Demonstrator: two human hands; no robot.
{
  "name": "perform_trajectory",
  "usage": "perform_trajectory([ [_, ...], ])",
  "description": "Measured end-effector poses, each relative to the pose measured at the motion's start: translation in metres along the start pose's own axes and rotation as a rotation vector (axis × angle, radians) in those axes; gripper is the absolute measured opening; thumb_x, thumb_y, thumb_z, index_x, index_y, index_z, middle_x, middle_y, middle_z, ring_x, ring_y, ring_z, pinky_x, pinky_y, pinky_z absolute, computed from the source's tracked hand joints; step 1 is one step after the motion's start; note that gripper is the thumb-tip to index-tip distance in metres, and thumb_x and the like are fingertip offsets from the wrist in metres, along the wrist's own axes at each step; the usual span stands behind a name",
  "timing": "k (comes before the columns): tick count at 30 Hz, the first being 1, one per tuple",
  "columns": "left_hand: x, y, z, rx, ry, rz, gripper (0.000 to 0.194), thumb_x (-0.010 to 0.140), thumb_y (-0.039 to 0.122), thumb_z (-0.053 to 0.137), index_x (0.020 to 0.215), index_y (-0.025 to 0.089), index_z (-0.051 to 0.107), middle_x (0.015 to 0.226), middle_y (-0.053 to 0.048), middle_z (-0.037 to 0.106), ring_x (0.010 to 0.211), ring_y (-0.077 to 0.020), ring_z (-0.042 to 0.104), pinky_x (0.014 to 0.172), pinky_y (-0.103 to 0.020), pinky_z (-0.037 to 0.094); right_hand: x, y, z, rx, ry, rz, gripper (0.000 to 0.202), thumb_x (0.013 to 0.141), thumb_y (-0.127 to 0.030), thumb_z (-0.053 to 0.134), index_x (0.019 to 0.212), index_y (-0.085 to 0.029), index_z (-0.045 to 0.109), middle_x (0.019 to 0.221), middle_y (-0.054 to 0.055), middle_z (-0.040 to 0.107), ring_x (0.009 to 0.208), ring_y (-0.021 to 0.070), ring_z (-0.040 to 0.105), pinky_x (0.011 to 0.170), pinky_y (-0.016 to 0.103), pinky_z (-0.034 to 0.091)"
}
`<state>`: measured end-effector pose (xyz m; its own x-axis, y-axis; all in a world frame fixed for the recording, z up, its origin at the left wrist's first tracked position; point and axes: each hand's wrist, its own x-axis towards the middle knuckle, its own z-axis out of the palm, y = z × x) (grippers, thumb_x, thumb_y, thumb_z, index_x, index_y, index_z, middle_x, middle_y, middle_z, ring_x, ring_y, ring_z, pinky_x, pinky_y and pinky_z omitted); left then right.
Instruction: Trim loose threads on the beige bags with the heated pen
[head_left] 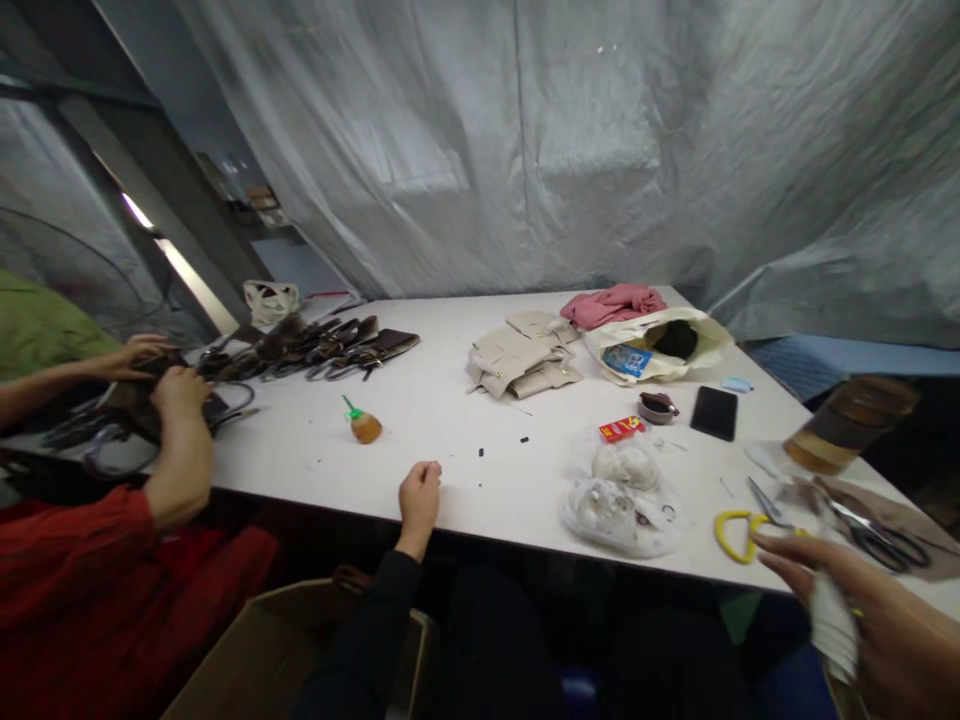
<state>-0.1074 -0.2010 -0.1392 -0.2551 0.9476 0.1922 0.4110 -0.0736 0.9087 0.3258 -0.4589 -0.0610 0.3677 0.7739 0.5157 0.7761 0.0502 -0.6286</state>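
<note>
My left hand (420, 500) rests at the table's front edge with its fingers curled closed; what it holds, if anything, is hidden. At the right, my right hand (847, 590) is over the front edge, close to the yellow-handled scissors (735, 535). A white strip (832, 630) lies against its palm and fingers. Whether the fingers touch the scissors handle cannot be made out. Black-handled scissors (881, 540) lie on a brown cloth just beyond this hand. Left of it sits a clear plastic bag (611, 510) with whitish contents.
Beige leather pieces (514, 360), an orange glue bottle (366, 427), a cream bag (709, 340), a phone (714, 413) and a brown jar (847, 425) stand or lie on the white table (427, 350). At the left, a person's hands (180, 390) handle dark bags; a cardboard box (262, 640) is below.
</note>
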Motion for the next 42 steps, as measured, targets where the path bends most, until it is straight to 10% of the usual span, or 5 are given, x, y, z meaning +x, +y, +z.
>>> perform_trajectory([
  [9, 0.022, -0.031, -0.002, 0.139, -0.022, -0.050, 0.044, 0.087, 0.063, 0.055, 0.074, 0.022, 0.066, 0.074, -0.003, 0.070, 0.077, -0.0246, 0.062, 0.073, -0.033, 0.043, 0.177, -0.049, 0.158, 0.327, -0.132, -0.101, 0.035, 0.090, -0.059, 0.075, 0.094, -0.026, 0.065, 0.093, 0.006, 0.079, 0.086, 0.0263, 0.076, 0.075, 0.035, 0.056],
  [13, 0.022, -0.037, -0.003, 0.216, -0.054, -0.050, 0.050, 0.091, 0.068, 0.049, 0.073, 0.023, 0.064, 0.072, -0.001, 0.068, 0.076, -0.0241, 0.063, 0.072, -0.033, 0.044, 0.250, -0.035, 0.243, 0.316, -0.158, -0.016, 0.033, 0.091, -0.056, 0.066, 0.101, -0.025, 0.057, 0.108, 0.010, 0.077, 0.103, 0.0284, 0.073, 0.088, 0.039, 0.054],
  [21, 0.024, -0.057, -0.001, 0.254, -0.091, 0.074, 0.047, 0.097, 0.062, 0.053, 0.073, 0.023, 0.062, 0.066, 0.003, 0.059, 0.063, -0.0175, 0.058, 0.065, -0.027, 0.047, 0.369, 0.005, 0.357, 0.154, -0.148, 0.131, 0.018, 0.086, -0.030, 0.065, 0.101, -0.025, 0.057, 0.070, -0.001, 0.060, 0.069, 0.0240, 0.060, 0.075, 0.040, 0.050],
  [33, 0.019, -0.054, 0.001, 0.246, -0.056, 0.154, 0.040, 0.100, 0.050, 0.057, 0.071, 0.023, 0.061, 0.067, 0.001, 0.059, 0.063, -0.0162, 0.060, 0.065, -0.024, 0.048, 0.420, -0.007, 0.427, 0.192, -0.236, 0.214, 0.028, 0.103, -0.041, 0.070, 0.115, -0.016, 0.067, 0.106, 0.004, 0.069, 0.089, 0.0181, 0.067, 0.080, 0.036, 0.060],
  [42, 0.018, -0.051, 0.003, 0.265, -0.020, 0.175, 0.040, 0.101, 0.046, 0.056, 0.069, 0.022, 0.058, 0.066, 0.001, 0.059, 0.062, -0.0163, 0.059, 0.064, -0.026, 0.045, 0.414, -0.135, 0.425, 0.416, -0.159, -0.083, 0.016, 0.085, -0.014, 0.060, 0.100, -0.019, 0.062, 0.088, -0.001, 0.065, 0.083, 0.0173, 0.059, 0.078, 0.029, 0.046],
])
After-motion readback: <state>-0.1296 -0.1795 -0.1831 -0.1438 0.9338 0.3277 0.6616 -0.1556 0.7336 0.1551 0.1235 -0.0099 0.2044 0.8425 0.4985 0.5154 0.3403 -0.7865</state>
